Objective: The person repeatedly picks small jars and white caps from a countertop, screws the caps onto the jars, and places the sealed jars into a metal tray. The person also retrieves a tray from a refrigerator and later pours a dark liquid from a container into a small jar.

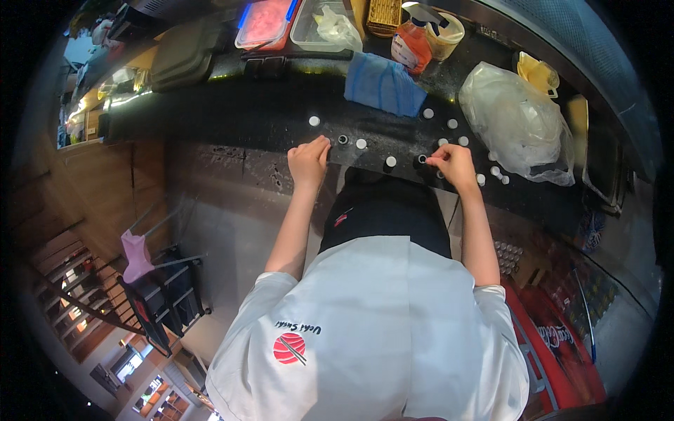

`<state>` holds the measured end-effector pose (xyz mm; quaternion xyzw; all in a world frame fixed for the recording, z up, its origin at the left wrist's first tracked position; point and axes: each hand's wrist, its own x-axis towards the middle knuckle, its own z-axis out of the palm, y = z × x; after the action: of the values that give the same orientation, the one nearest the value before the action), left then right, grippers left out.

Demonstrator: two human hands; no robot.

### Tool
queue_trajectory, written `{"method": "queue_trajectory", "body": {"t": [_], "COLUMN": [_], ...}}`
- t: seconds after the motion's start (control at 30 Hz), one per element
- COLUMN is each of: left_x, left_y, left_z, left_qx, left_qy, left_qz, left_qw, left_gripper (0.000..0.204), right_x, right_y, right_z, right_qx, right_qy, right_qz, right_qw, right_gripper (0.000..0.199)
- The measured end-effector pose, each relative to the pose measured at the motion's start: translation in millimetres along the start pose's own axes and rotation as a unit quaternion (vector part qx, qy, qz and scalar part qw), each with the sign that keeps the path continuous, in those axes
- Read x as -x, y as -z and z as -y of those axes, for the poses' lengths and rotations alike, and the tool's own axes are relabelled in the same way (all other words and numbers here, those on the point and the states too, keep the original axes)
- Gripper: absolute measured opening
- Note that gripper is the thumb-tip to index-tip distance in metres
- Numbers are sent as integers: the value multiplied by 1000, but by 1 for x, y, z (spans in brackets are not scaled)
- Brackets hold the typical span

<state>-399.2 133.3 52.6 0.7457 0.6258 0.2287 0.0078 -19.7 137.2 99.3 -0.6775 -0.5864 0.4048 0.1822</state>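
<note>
My left hand (307, 163) is closed at the front edge of the dark counter, its fingers curled by a small white-topped bottle (327, 142) that they mostly hide. Farther right, my right hand (455, 165) pinches at the top of a small dark bottle (423, 160) with a pale ring at its mouth. Between the hands stand another ring-topped dark bottle (342, 139), a white-capped one (361, 144) and a dark bottle with a white cap (391, 162). A round white cap (314, 121) shows beyond my left hand. Several more white caps (452, 123) surround my right hand.
A folded blue cloth (385, 83) lies farther back, beside an orange-labelled spray bottle (411, 48). A filled clear plastic bag (516, 123) sits at the right. Along the back are a tub of pink food (265, 21) and a clear container (309, 35).
</note>
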Motion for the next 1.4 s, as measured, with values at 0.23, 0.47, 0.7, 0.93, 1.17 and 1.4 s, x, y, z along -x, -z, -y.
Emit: {"method": "queue_trajectory", "body": {"t": [0.23, 0.47, 0.7, 0.93, 1.17, 1.4], "left_x": [-1, -15, -12, -6, -3, -2], "left_y": [-1, 14, 8, 4, -1, -2], "left_z": [15, 7, 10, 6, 9, 11], "left_qx": [36, 86, 52, 10, 14, -11], "left_qy": [-15, 4, 8, 17, 23, 14], "left_qz": [38, 54, 48, 87, 111, 109], "left_qw": [999, 995, 997, 996, 993, 994], "left_gripper": [14, 10, 12, 16, 18, 17], "right_x": [-14, -18, -24, -20, -24, -23], "right_y": [-27, -30, -13, -7, -22, -32], "right_z": [-10, -16, 17, 23, -2, 2], "right_qx": [15, -8, -14, -14, -46, -79], "right_qy": [-41, -36, -159, -213, -170, -94], "right_qz": [-15, -30, 84, 109, 83, 97], "right_qw": [999, 999, 984, 971, 981, 988], "right_gripper": [24, 28, 22, 23, 24, 25]}}
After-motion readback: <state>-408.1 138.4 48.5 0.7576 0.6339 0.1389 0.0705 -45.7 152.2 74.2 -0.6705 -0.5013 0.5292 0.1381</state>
